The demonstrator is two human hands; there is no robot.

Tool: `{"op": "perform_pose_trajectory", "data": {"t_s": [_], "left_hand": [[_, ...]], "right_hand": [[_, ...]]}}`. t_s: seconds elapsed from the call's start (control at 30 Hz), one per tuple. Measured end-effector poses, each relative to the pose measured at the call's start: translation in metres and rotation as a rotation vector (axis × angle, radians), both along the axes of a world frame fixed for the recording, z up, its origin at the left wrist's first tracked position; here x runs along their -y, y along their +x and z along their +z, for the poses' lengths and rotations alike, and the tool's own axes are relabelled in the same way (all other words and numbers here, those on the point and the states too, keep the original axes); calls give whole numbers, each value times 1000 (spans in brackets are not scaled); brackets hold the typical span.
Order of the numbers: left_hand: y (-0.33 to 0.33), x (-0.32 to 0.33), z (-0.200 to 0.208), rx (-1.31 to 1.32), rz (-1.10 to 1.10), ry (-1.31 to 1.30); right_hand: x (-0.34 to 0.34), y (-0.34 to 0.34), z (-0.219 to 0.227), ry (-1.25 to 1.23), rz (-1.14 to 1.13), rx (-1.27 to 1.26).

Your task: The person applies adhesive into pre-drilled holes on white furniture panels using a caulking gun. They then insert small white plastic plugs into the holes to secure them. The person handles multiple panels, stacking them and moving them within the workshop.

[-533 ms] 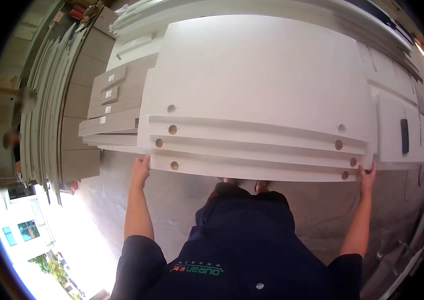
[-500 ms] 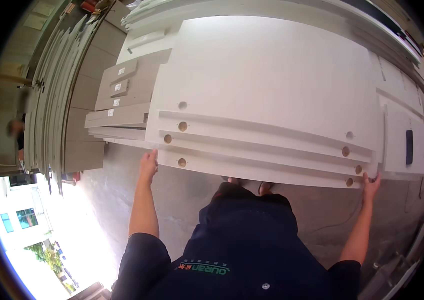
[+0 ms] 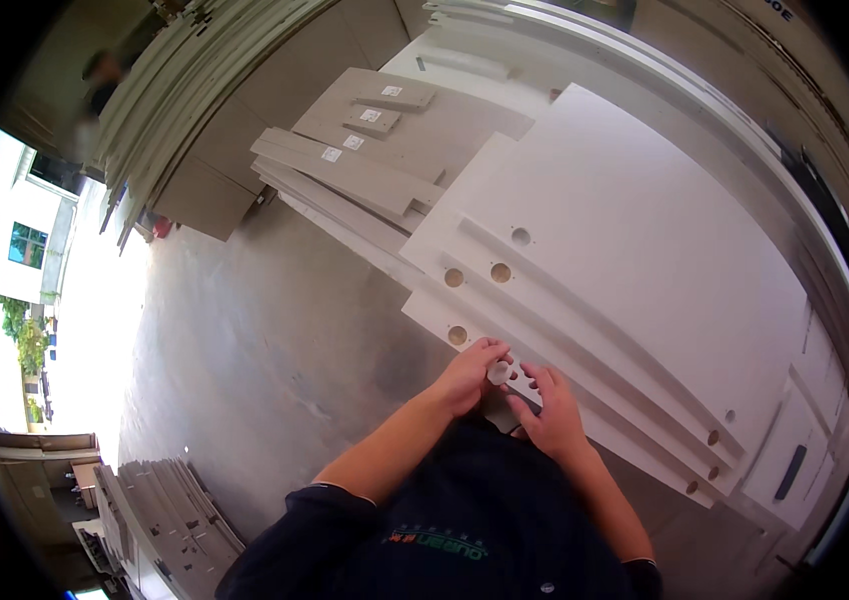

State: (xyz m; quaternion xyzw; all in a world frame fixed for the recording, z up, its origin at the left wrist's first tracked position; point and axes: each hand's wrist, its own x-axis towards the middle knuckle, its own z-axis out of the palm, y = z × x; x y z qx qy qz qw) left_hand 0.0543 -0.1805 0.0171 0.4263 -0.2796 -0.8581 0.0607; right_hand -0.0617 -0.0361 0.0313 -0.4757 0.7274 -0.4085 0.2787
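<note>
Set in a workshop with a grey concrete floor [image 3: 265, 300]. Pinched between thumb and fingers of the left grip [image 3: 469, 378], just beside the right grip [image 3: 553, 415]: a small white round piece [image 3: 500, 373]. Parted at thumb and fingers in the right grip. Stacked beyond both, in stepped layers with round holes: white panels [image 3: 645, 220]. Laid farther left: beige boards [image 3: 375, 182] bearing white labels. Placed at far right: a dark strip [image 3: 791, 473] on a pale board [image 3: 783, 440].

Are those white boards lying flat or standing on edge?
The white boards lie flat: the top one's broad face looks up, and those beneath show as stepped strips.
</note>
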Motion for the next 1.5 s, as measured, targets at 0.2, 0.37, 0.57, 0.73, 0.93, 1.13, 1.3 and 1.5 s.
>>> {"op": "perform_pose_trajectory", "data": {"t_s": [0.2,0.37,0.57,0.73,0.93,1.13,1.3,1.5], "left_hand": [[29,27,-13,-89,285,38],[78,85,-15,27,348,102],[140,130,-11,81,479,91],[212,154,-21,-77,653,135],[294,208,-10,63,768,19],[400,314,-33,115,848,-115],[466,428,-26,299,684,-304],[423,578,-14,202,233,-588]], "right_hand": [[84,34,4,39,97,-94],[155,58,-1,-79,56,21],[245,56,-11,-62,155,-89],[366,74,-43,-137,203,-275],[474,90,-89,-2,118,-524],[514,92,-148,46,-22,-730],[511,115,-139,57,-232,-781],[562,222,-80,150,-338,-128]]}}
